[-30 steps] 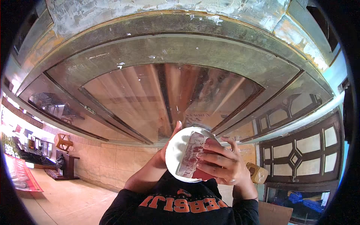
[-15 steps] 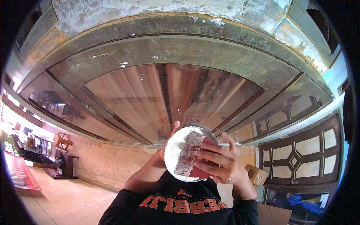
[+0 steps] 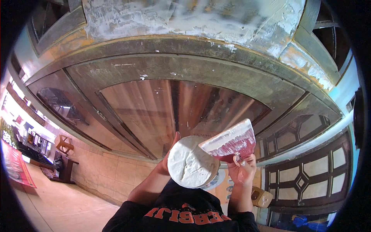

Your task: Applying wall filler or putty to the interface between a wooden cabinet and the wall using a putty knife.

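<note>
My left hand is closed round the left side of a round tub of white putty, mostly hidden behind it, with a fingertip showing above the rim. Furrows mark the putty's surface. In my right hand is a reddish, flat putty spreader, held by its lower part and tilted up. White putty coats its long upper edge and smears its face. The spreader's left corner overlaps the tub's right rim in the picture; whether they touch I cannot tell. White smears show on my right fingers.
Ahead stands a dark wooden frame with glass panes and white specks. Above it, the wall patch is coated in uneven white putty. A panelled door, a tan plastic container and, far left, a wooden stool stand around.
My right hand has lifted the spreader out of the tub, up and to the right, with putty along its edge. The view has tilted upward, showing more of the coated wall.
</note>
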Demonstrator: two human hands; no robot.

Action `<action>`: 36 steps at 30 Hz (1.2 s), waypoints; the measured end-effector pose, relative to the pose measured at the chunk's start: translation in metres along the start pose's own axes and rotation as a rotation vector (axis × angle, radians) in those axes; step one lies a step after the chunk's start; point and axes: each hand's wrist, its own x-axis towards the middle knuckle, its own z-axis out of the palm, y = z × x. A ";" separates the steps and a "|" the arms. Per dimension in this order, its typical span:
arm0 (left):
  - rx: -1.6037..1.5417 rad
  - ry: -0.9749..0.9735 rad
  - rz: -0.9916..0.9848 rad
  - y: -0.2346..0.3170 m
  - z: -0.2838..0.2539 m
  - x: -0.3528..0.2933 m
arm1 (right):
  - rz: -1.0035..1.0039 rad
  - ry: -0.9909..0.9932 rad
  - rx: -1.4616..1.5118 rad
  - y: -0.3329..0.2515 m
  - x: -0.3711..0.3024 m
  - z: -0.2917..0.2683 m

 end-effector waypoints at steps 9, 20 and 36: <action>-0.162 -0.068 -0.035 -0.003 -0.001 -0.009 | 0.266 0.024 0.339 0.003 0.007 0.032; 0.001 -0.097 0.004 0.016 0.009 -0.031 | -1.035 -0.129 -1.183 -0.072 0.077 0.115; 0.052 -0.035 0.018 0.052 0.045 -0.060 | -1.479 -0.049 -1.790 -0.080 0.203 0.218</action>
